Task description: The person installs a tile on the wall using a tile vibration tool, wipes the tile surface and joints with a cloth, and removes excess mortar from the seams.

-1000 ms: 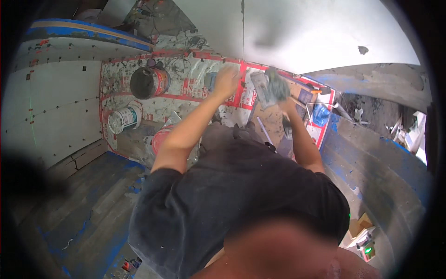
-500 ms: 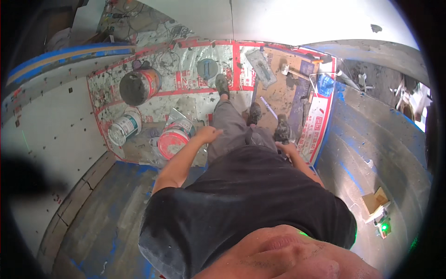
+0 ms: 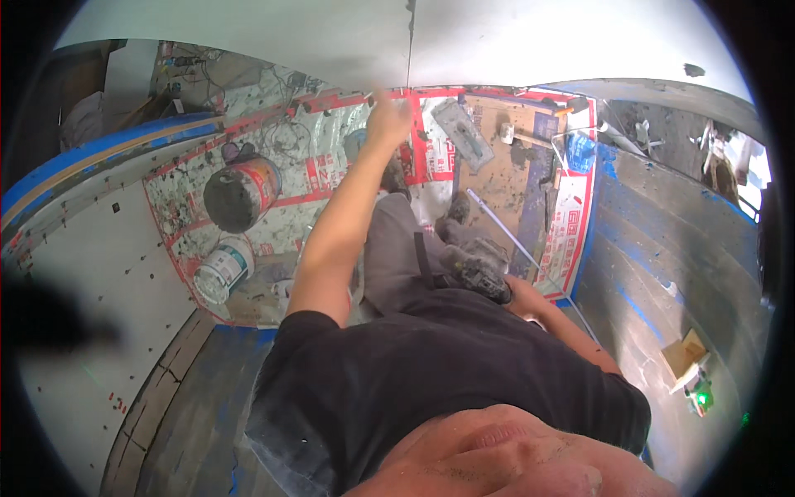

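Observation:
My left hand (image 3: pixel 387 123) is stretched far forward, near the lower edge of the white wall panel (image 3: pixel 331 50). A finger looks extended, blurred at its tip, and nothing shows in the hand. I cannot tell whether it touches the panel. My right hand (image 3: pixel 523 300) is low beside my right hip, its fingers curled and partly hidden. Against it lies a dark, mottled, dirt-caked thing (image 3: pixel 479 272) whose kind I cannot make out. A long thin pale bar (image 3: pixel 501 224) runs past that hand. A black strap (image 3: pixel 423 258) crosses my grey trousers (image 3: pixel 389 248).
A dark-filled bucket (image 3: pixel 236 199) and a white bucket (image 3: pixel 222 272) stand at left. A plastering trowel (image 3: pixel 464 132), a hammer (image 3: pixel 522 132) and a blue container (image 3: pixel 581 152) lie ahead on the covered floor. At right, a small device (image 3: pixel 701 399) glows green beside a cardboard piece (image 3: pixel 684 356).
My left hand has gone from beside my thigh up and forward to the wall panel. My right hand and the dark thing have shifted slightly toward me. More of the pale bar shows.

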A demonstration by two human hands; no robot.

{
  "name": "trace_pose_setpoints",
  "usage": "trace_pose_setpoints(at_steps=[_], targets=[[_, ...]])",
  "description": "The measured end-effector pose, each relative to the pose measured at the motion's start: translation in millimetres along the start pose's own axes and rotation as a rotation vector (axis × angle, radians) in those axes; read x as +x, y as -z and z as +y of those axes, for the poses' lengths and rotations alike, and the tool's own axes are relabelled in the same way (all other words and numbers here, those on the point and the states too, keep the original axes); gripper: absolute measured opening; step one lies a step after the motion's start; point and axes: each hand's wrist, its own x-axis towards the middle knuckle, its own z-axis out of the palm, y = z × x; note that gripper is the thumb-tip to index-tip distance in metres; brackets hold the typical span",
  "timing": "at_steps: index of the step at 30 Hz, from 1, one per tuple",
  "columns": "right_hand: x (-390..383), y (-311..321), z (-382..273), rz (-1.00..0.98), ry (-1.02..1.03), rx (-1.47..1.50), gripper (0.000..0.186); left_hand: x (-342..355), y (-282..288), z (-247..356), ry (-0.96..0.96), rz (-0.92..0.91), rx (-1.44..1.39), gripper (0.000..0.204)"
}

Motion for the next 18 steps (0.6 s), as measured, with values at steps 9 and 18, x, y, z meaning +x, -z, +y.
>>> trace_pose_setpoints(at_steps=[9, 18], targets=[[175, 66, 47, 0.076, -0.057, -0.244, 0.059, 87, -122, 90, -0.242, 0.413, -0.521, 0.114], [400, 106, 112, 0.738, 0.449, 0.059, 0.053, 108, -187, -10, -0.511, 0.546, -0.328, 0.105]])
